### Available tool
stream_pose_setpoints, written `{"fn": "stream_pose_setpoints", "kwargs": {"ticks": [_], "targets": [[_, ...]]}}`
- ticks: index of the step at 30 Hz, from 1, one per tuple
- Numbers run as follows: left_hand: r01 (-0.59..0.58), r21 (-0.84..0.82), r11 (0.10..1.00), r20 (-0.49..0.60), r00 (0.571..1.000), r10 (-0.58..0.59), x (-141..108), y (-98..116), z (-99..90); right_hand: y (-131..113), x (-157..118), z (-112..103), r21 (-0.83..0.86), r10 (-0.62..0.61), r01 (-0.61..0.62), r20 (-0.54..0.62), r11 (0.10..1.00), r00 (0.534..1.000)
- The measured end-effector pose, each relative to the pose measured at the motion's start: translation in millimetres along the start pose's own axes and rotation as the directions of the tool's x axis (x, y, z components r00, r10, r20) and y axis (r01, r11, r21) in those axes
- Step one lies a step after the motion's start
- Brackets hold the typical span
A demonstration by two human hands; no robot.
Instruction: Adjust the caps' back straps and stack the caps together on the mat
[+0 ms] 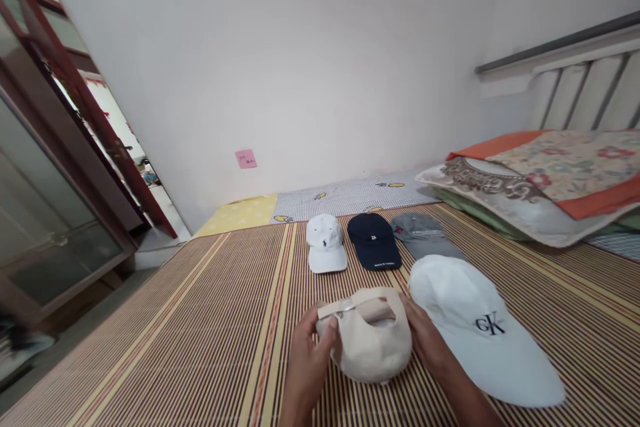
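A beige cap (373, 340) rests on the striped mat (200, 320) in front of me, its back strap and opening facing up. My left hand (310, 353) grips its left side near the strap buckle. My right hand (425, 340) holds its right side. Directly to the right lies a large white cap (480, 327) with black letters, touching my right hand. Farther back three caps sit in a row: a small white cap (325, 243), a navy cap (374, 240) and a grey cap (420, 233).
A stack of pillows (540, 180) with floral and orange covers lies at the right by the headboard (585, 87). A white wall (300, 67) runs behind the bed. An open wooden door (75, 120) stands at the left, where the bed edge drops to the floor.
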State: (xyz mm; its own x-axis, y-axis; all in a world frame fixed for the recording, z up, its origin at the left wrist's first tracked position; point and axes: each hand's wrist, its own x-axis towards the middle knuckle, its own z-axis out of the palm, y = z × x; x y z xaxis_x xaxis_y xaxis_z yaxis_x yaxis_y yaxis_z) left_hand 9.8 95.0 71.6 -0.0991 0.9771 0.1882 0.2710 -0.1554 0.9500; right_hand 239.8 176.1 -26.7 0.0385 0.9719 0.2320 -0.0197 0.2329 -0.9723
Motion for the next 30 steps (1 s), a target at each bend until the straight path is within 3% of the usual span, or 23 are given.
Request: {"fn": "stream_pose_setpoints", "kwargs": {"ticks": [3,5,9,12,14,17,19,22,26,30], "targets": [[0.049,0.062,0.997,0.094,0.994,-0.055,-2,-5,5.0,5,-1,-2,-0.053,0.035,-0.028,0.136,0.998,0.99],[0.072,0.026,0.997,0.158,0.985,-0.075,-3,-8,7.6,6,0,-2,-0.035,0.079,-0.075,0.153,0.997,0.985],[0.079,-0.038,0.996,0.188,0.98,-0.07,-4,-9,7.8,-5,2,-3,-0.074,0.101,-0.096,0.066,0.993,0.993],[0.079,-0.077,0.994,0.179,0.982,-0.064,-4,-9,6.1,-32,-2,-4,-0.151,0.025,-0.03,-0.035,0.988,0.999],[0.104,-0.092,0.99,0.184,0.979,-0.086,-4,-11,5.9,-56,-8,-4,-0.204,-0.038,0.028,-0.044,0.979,0.998],[0.109,-0.062,0.992,0.177,0.979,-0.096,-3,-14,7.5,-91,-23,-1,-0.264,-0.057,0.091,0.134,0.96,0.989],[0.089,-0.059,0.994,0.165,0.983,-0.078,-3,-16,9.3,-108,-34,6,-0.326,-0.035,0.135,0.295,0.936,0.955],[0.071,-0.07,0.995,0.158,0.986,-0.059,-3,-18,12.5,-122,-45,22,-0.416,-0.042,0.245,0.44,0.876,0.897],[0.093,-0.095,0.991,0.151,0.986,-0.078,-4,-18,15.9,-122,-51,37,-0.506,-0.045,0.328,0.492,0.797,0.869],[0.053,-0.065,0.996,0.165,0.985,-0.042,-6,-14,16.2,-117,-53,39,-0.476,-0.075,0.35,0.505,0.807,0.86]]}}
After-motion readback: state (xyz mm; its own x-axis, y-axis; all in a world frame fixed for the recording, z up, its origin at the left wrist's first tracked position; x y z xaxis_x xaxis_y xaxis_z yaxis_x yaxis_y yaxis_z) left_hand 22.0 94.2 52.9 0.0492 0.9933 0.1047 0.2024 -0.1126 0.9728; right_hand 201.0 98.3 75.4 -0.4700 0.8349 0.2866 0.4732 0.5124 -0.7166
